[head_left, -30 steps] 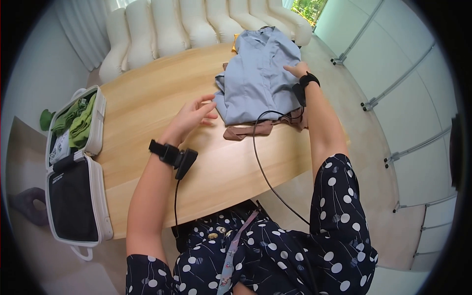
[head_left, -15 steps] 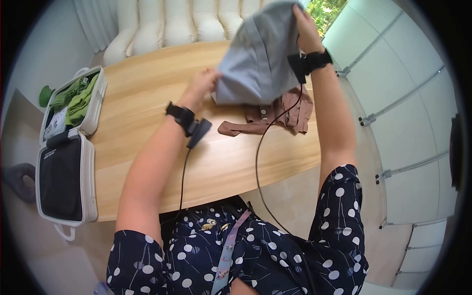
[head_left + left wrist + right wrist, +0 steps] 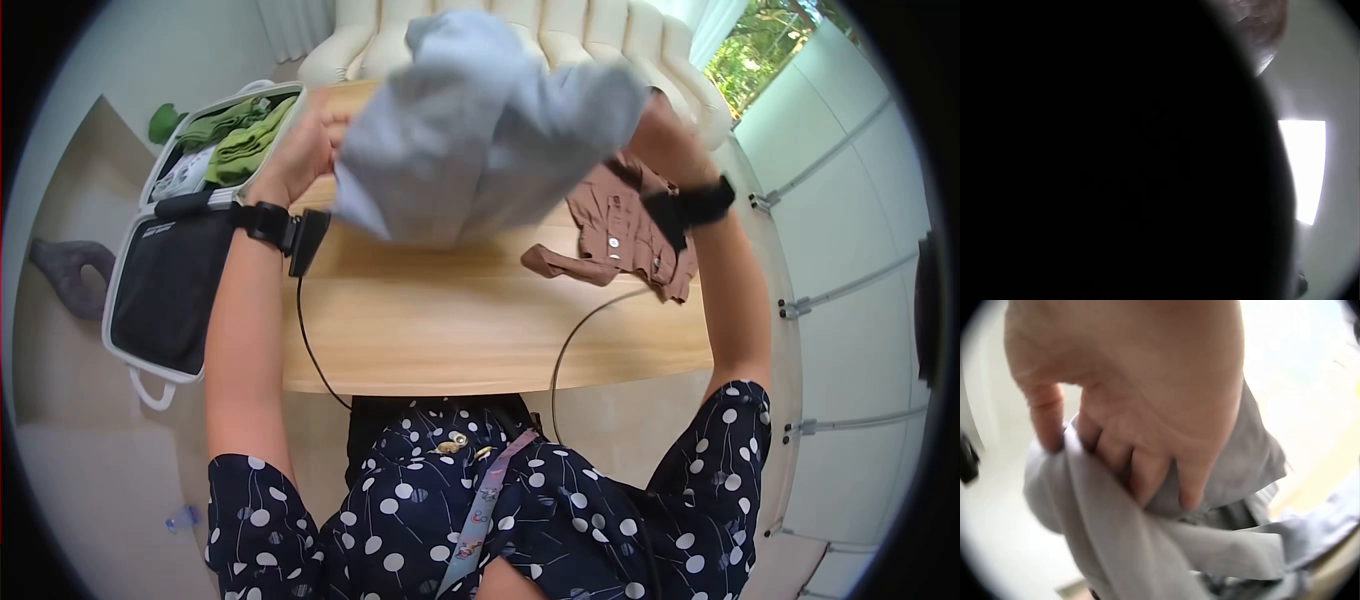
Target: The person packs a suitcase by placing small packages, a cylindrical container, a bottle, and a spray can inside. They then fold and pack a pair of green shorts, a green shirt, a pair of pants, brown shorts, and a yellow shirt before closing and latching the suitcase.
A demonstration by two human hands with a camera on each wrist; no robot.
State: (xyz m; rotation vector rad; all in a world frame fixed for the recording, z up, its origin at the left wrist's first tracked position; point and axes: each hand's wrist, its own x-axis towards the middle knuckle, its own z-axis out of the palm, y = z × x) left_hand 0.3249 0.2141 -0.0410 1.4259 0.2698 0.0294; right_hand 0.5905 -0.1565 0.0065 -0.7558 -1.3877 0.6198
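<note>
A grey-blue shirt (image 3: 430, 150), blurred, hangs in the air over the table between both hands. My right hand (image 3: 1129, 394) pinches its cloth between thumb and curled fingers, with folds drooping below in the right wrist view. At the shirt's left edge is my left hand (image 3: 300, 150), its curled fingers gripping the side of the cloth. Mostly black, the left wrist view shows only a bit of skin at the top. On the table's right side lies a brown buttoned garment (image 3: 612, 225), partly hidden by the right hand and the shirt.
An open white suitcase (image 3: 205, 375) stands at the table's left, with green clothes (image 3: 245, 150) in its far half. The wooden table (image 3: 450, 340) spans the middle. Behind it is a cream sofa (image 3: 350, 45); white panels (image 3: 850, 200) line the right. Cables trail from both wrists.
The shirt has come up off the brown garment and moved left, raised by both hands. The brown garment now lies uncovered in part. The head view has also shifted.
</note>
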